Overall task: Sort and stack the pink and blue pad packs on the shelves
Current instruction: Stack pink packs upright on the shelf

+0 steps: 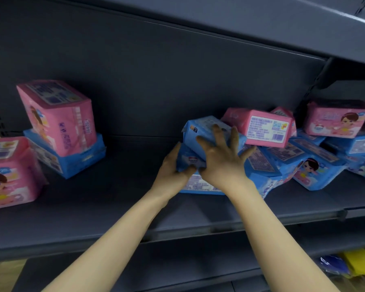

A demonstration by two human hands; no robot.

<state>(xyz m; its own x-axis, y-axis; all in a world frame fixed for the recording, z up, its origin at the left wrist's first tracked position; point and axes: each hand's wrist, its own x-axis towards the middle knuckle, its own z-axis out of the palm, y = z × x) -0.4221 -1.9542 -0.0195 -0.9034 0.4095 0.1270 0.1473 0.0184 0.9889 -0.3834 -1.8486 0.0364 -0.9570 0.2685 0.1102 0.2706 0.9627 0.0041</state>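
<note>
- Now: a dark grey metal shelf (114, 207) with a back panel of the same grey. The view is slightly blurred.
- Left grip (174, 165), a bare hand, holds the lower left corner of a tilted blue plastic-wrapped pad pack (200, 131). The thumb is on the pack's front face and the fingers are out of sight behind it.
- Right grip (219, 159), also a bare hand, has straight, spread fingers pressed flat on the top face of the same pack, not curled round it.
- The tilted pack is mid-shelf, at the left edge of a loose heap. It leans on a flat blue pack with a pale label (198, 185) that lies under both wrists.
- To the right, the heap holds several blue packs lying askew, among them a blue pack printed with a cartoon girl (312, 171).
- A pink pack with a white printed label (261, 128) lies on top of the heap, just beside the right grip's fingertips.
- At far right, a pink cartoon-print pack (335, 121) rests on a blue labelled pack (360, 145).
- On the left of the shelf, well apart from the heap, a tilted pink pack (57, 114) stands on a blue base pack (72, 161).
- A pink pack at the frame edge (9, 171) stands just left of that pair.
- On the lower shelf at bottom right are yellow items (358, 262) and a dark blue item (333, 266), too blurred to identify.
</note>
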